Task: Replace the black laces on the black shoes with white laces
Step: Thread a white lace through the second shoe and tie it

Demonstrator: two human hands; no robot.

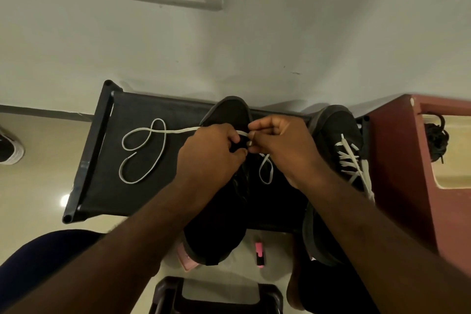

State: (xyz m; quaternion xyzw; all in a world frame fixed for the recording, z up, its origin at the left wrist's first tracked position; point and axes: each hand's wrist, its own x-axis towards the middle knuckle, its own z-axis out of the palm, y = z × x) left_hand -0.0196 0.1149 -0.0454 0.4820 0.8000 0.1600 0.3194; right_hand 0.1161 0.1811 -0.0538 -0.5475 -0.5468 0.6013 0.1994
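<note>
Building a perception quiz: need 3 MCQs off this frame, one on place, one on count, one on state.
1. Where does the slack of the white lace lie?
A. on the black tray
B. on the red stool
C. on the floor

2. How many black shoes are in view on the tray?
A. one
B. two
C. three

3. The shoe on the right is:
A. unlaced
B. laced in black
C. laced in white

Answers: 1 A, its loops rest on the tray left of the hands. 2 B, one under both hands, one beside it. 3 C, white crossings show on its tongue.
</note>
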